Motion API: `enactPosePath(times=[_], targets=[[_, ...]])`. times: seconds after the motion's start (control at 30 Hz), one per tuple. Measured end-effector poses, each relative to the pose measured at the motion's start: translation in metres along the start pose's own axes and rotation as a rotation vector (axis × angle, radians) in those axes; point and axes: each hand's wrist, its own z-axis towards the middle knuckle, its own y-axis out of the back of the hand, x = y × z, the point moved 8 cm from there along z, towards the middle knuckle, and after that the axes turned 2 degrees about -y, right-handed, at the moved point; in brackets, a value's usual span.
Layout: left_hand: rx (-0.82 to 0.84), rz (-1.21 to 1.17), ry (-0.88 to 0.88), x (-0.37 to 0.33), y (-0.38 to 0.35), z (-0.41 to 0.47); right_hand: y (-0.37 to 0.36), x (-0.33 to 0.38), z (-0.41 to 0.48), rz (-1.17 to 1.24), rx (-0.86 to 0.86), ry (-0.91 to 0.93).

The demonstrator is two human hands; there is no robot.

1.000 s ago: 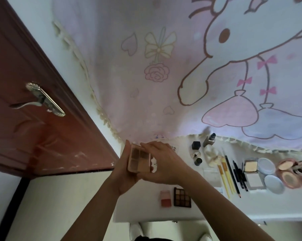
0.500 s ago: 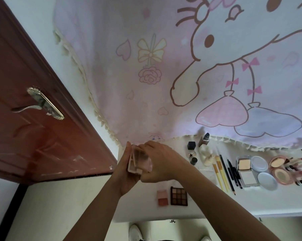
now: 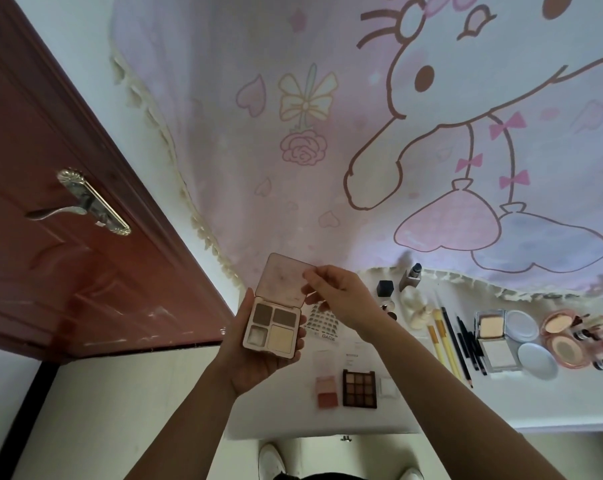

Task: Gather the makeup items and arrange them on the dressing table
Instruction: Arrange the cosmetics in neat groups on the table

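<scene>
White worktop [image 3: 431, 407] mostly arranged; left hand [image 3: 255, 355] grips the open pink four-pan palette [image 3: 274, 329], right hand [image 3: 341, 299] pinches its lid [image 3: 281, 278], not yet placed.

on the dressing table [image 3: 431, 410], a blush compact [image 3: 326, 391] lies just left of the nine-pan palette [image 3: 359, 388]; brushes [image 3: 439, 342] and pencils [image 3: 465, 344] lie to its right, powder compacts [image 3: 494, 337] farther right, bottles [image 3: 411, 277] behind it, a four-pan palette [image 3: 274, 329] held behind-left.
</scene>
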Motion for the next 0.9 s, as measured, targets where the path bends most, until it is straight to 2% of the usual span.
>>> enactPosePath(times=[0.1, 0.27, 0.4, 0.57, 0.73, 0.9], targets=[[-0.09, 0.1, -0.04, 0.0, 0.015, 0.002, -0.001, -0.011, 0.005, -0.044, -0.028, -0.014], [-0.336, 0.182, -0.146, -0.002, 0.053, 0.007, -0.006, -0.04, 0.012, -0.129, -0.093, -0.084], [-0.474, 0.237, -0.11, 0.019, 0.079, 0.005, -0.021, -0.077, 0.011, -0.172, -0.073, -0.19], [-0.556, 0.32, -0.036, 0.039, 0.103, 0.001, -0.046, -0.125, 0.001, -0.13, 0.0, -0.368], [-0.658, 0.549, 0.039, 0.055, 0.136, 0.007, -0.065, -0.171, -0.004, -0.14, -0.015, -0.48], [-0.703, 0.603, 0.102, 0.069, 0.15, 0.011, -0.076, -0.2, -0.011, -0.067, -0.059, -0.579]])
